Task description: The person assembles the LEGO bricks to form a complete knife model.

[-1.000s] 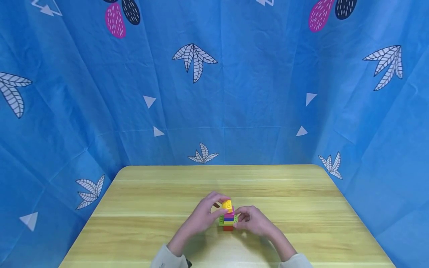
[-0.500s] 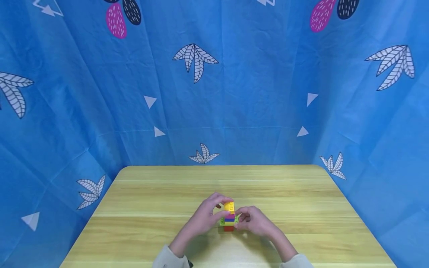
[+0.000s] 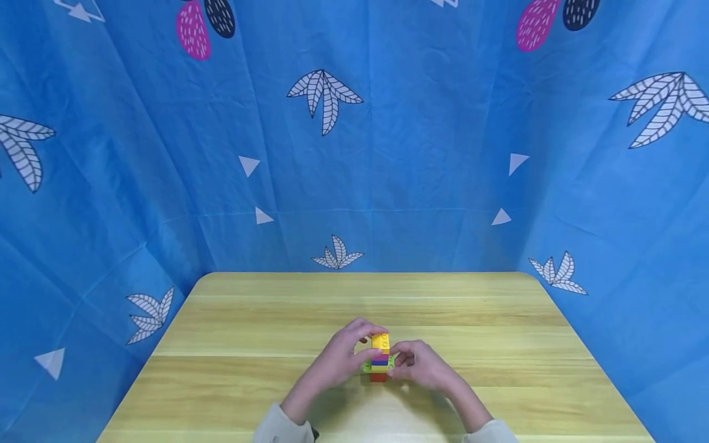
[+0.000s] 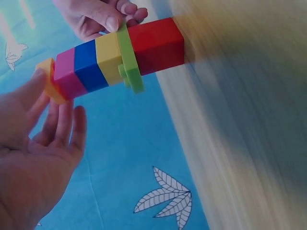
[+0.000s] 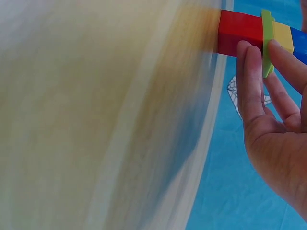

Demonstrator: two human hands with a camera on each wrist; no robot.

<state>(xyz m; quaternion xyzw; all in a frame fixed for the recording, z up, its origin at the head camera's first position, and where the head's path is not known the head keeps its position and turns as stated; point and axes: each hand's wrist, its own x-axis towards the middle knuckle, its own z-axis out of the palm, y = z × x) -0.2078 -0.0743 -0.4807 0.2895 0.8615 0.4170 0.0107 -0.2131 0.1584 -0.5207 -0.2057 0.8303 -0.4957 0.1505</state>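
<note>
A tower of toy building bricks stands on the table, its red brick [image 4: 157, 46] at the bottom. Above that come a wider green plate [image 4: 130, 62], a yellow brick [image 4: 108, 58], a blue brick [image 4: 90, 65] and a pink brick [image 4: 70, 72]. On top sits an orange-yellow brick [image 3: 380, 342], which my left hand [image 3: 339, 358] pinches between thumb and fingers. My right hand [image 3: 422, 364] holds the tower's right side low down, fingertips at the green plate and the red brick. Part of the top brick is hidden by the left fingers.
The wooden table [image 3: 249, 332] has rounded far corners. A blue patterned curtain [image 3: 421, 184] hangs behind it and along both sides. Light sleeves [image 3: 284, 426] cover both wrists.
The top brick was tilted to the left; my left hand has shifted it slightly right, and it now sits straighter over the pink brick. My right hand stays at the tower's side.
</note>
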